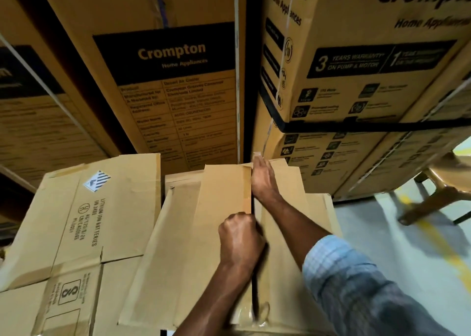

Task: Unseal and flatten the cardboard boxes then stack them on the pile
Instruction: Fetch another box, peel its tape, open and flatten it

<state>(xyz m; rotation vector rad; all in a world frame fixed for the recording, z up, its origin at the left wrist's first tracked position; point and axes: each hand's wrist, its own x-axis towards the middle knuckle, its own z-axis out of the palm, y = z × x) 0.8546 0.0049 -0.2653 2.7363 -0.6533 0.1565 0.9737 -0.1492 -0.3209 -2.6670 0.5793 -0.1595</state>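
Observation:
A plain brown cardboard box (183,246) lies in front of me with its two top flaps meeting at a dark centre seam. My left hand (240,241) is curled into a fist at the near part of the seam, gripping the edge of the left flap (224,190). My right hand (262,180) reaches further along the seam, fingers stretched out and pressing the far end of the right flap (288,183). Clear tape remains at the near end of the seam (260,312). A flattened box printed "Lithium Ion Batteries" (76,223) lies to the left on other flat cardboard.
Tall stacked "Crompton Home Appliances" cartons (173,81) stand like a wall right behind the box, with more cartons at the right (356,68). A wooden chair (443,190) stands on the grey floor with a yellow line (438,239) at the right.

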